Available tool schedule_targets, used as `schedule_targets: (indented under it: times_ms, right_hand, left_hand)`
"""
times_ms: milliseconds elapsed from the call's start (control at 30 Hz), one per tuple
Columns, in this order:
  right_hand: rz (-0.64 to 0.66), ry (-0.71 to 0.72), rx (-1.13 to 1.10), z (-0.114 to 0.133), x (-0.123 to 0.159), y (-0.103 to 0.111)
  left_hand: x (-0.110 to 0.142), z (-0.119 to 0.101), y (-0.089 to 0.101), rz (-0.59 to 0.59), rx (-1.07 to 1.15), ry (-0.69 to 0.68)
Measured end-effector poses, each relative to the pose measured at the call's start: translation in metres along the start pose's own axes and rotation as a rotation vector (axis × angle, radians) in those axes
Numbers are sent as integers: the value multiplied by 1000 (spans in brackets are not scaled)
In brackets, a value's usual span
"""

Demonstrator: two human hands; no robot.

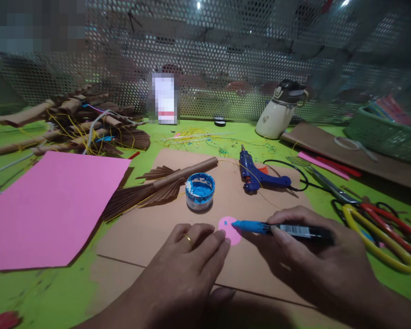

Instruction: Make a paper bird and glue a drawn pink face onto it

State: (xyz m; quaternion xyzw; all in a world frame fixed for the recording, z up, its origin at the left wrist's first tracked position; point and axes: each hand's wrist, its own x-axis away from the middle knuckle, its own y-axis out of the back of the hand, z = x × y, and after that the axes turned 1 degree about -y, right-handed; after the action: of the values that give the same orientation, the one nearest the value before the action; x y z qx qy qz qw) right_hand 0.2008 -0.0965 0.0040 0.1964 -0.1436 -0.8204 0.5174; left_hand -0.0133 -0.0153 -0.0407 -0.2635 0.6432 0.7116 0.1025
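Pink paper disc (233, 233), lower centre, seems flimsy, so our unclenched left fingers (214, 241) press its edge, right fingers (285, 242) clamping a blue-black plastic marker (299, 231).

Along the back of the green tabletop (63, 297), we see a perforated screen (205, 64) and a pale jug (276, 116) with a dark lid. At our left lies a heap of brown paper rolls (73, 141) tangled with yellow string; at our right, a green basket (380, 135), scissors (340, 190) and a blue glue gun (249, 176).
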Motion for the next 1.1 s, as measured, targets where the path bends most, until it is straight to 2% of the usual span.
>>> schedule_targets:
  times_ms: [167,333,500,667,767,1000,1100]
  right_hand:
    - [-21,-40,-13,0,1,0]
    - [10,-29,-10,1,0,0]
    - [-38,9,69,1,-1,2]
    - [36,-15,4,1,-1,3]
    - [10,-16,0,1,-1,3]
    - [25,30,45,-1,0,3]
    - [-10,84,97,-2,-1,3]
  left_hand:
    - [2,1,-3,19,-9,-3]
    - [3,0,-3,22,-22,-3]
    - [2,0,-1,11,18,-6]
    - [3,1,-1,27,3,-2]
    - [3,1,-2,18,3,-7]
    - [3,0,0,24,10,3]
    - [2,0,0,31,6,6]
